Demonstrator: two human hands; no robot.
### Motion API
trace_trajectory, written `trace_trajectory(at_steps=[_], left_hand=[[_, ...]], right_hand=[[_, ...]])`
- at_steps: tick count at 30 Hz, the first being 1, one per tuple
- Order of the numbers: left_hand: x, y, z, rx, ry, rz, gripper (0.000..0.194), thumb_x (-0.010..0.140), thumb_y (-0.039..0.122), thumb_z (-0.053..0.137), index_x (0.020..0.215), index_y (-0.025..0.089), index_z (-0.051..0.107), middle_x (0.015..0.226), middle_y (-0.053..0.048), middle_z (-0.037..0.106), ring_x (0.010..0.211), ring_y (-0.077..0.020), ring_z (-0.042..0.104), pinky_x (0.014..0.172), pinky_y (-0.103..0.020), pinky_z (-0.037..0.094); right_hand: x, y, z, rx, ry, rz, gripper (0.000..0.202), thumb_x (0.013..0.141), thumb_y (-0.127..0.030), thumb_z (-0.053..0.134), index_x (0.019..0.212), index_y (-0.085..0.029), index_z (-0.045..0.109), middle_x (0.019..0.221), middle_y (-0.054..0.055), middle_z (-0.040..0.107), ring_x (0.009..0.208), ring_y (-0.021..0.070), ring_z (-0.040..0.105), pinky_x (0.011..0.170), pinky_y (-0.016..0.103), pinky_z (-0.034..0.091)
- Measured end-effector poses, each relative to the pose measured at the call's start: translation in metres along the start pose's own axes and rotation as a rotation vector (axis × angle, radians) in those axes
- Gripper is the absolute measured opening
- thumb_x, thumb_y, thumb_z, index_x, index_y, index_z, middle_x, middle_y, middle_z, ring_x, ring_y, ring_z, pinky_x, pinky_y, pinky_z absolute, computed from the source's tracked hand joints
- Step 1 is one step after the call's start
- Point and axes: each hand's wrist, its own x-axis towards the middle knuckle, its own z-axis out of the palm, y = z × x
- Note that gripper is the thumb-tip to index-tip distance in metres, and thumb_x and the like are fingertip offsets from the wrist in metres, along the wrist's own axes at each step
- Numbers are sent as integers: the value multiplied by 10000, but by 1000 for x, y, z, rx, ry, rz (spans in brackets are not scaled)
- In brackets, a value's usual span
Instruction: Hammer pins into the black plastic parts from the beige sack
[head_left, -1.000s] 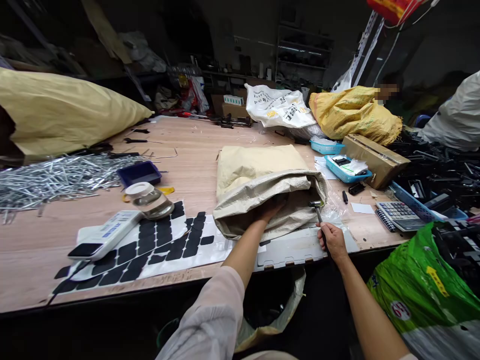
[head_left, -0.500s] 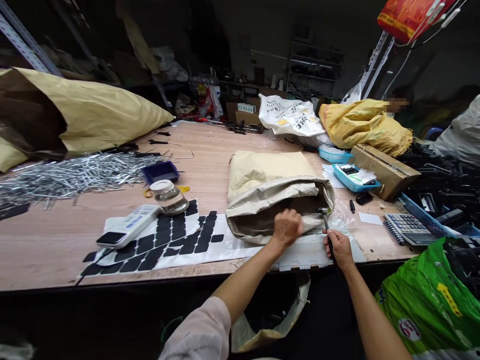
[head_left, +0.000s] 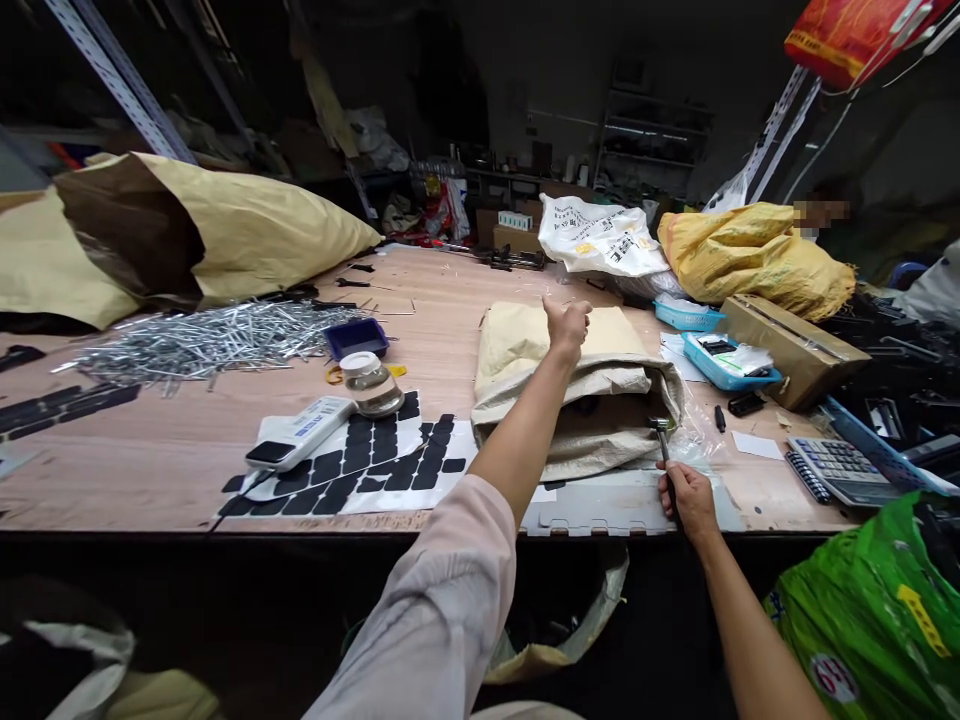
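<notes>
A beige paper sack [head_left: 510, 345] lies on the table with its mouth facing me, the edge rolled back; its inside is dark. Over the sack's upper side is my left hand [head_left: 568, 325], fingers apart and nothing seen in them; whether it touches the paper is unclear. My right hand [head_left: 688, 503] is wrapped round the dark handle of a metal-ended tool [head_left: 661, 430], whose head is at the right corner of the sack's mouth.
Metal rods [head_left: 217, 340] are piled at the left beside a purple tray [head_left: 356, 340]. A jar [head_left: 370, 385], a white device [head_left: 304, 432] and black stickers lie left of the sack. Blue baskets [head_left: 727, 362], a cardboard box [head_left: 795, 350] and a calculator [head_left: 840, 465] are at the right.
My left hand has moved from the sack's mouth up and away to above its upper side, its fingers now spread. My right hand still holds the tool. The view has shifted left.
</notes>
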Motion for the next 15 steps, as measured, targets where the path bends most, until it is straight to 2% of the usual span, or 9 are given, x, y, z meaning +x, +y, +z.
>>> trace_trajectory(at_steps=[7, 13, 15], left_hand=[[18, -6, -3, 50, 21, -27, 1141, 782, 161, 691, 1674, 222, -18, 603, 99, 483, 453, -76, 382, 479, -190, 245], [12, -16, 7, -87, -75, -4, 1090, 812, 174, 671, 1669, 248, 1, 598, 111, 448, 436, -62, 331, 473, -187, 214], [17, -16, 8, -111, -65, -10, 1078, 821, 179, 669, 1664, 257, 2, 606, 109, 446, 447, -64, 332, 473, -186, 211]], right_hand=[[2, 4, -2, 13, -16, 3, 440, 765, -606, 738, 828, -180, 643, 581, -32, 592, 361, 89, 447, 295, 212, 368], [1, 2, -1, 21, -7, 8, 454, 744, -610, 752, 819, -177, 640, 567, -37, 580, 351, 86, 438, 285, 211, 361], [1, 1, -1, 22, -8, 10, 456, 744, -613, 750, 819, -178, 637, 560, -40, 574, 350, 87, 436, 283, 210, 358]])
